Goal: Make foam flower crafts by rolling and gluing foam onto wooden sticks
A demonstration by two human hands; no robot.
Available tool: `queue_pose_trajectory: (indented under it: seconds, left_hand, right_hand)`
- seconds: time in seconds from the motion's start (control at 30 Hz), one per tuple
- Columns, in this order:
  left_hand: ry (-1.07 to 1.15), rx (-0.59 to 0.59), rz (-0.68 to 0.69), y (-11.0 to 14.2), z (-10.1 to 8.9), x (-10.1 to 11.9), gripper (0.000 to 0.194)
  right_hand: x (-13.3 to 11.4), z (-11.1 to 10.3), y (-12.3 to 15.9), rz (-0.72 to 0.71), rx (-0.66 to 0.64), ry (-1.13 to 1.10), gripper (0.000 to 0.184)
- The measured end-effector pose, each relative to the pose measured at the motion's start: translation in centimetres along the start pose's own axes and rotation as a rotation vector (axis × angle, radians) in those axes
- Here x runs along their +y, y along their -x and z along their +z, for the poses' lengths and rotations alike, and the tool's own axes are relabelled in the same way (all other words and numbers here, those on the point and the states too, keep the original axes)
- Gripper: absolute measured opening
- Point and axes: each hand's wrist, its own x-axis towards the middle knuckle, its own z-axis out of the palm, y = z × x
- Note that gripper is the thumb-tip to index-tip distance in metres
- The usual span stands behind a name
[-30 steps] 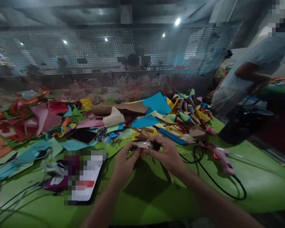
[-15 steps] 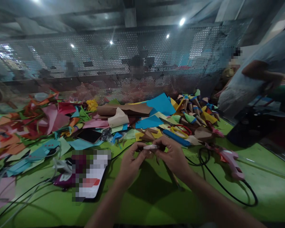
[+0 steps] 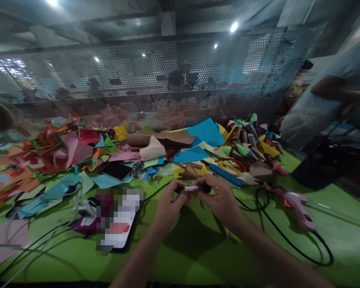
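My left hand and my right hand meet over the middle of the table, fingers closed in a pinch. Between the fingertips is a small whitish piece, too blurred to name its kind. Both hands grip it from opposite sides. Beneath my right hand shows the end of a thin stick-like thing, mostly hidden by the hand and forearm. A pink hot glue gun lies to the right on its side. Just beyond my hands are brown paper scraps.
Coloured paper scraps heap along the back and left. Yellow-handled scissors lie beyond my right hand. A lit phone leans beside a purple power strip; a dark phone lies behind. Cords cross the green table. A person stands right.
The view has shifted slightly, so the table things appear a little further right. Both hands stay together on the small whitish piece, which has turned slightly.
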Motion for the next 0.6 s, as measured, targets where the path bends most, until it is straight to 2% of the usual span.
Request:
queue_pose_trajectory:
  seconds: [0.3,0.6]
  left_hand:
    - [0.142,0.018,-0.065,-0.02,0.42,0.01,0.018]
    - [0.362,0.040,-0.234,0.06,0.62,0.47,0.041]
  right_hand:
    - [-0.03,-0.24,0.00,-0.248,0.093,0.135,0.014]
    - [-0.39,-0.07,0.64,-0.415,0.167,0.370,0.014]
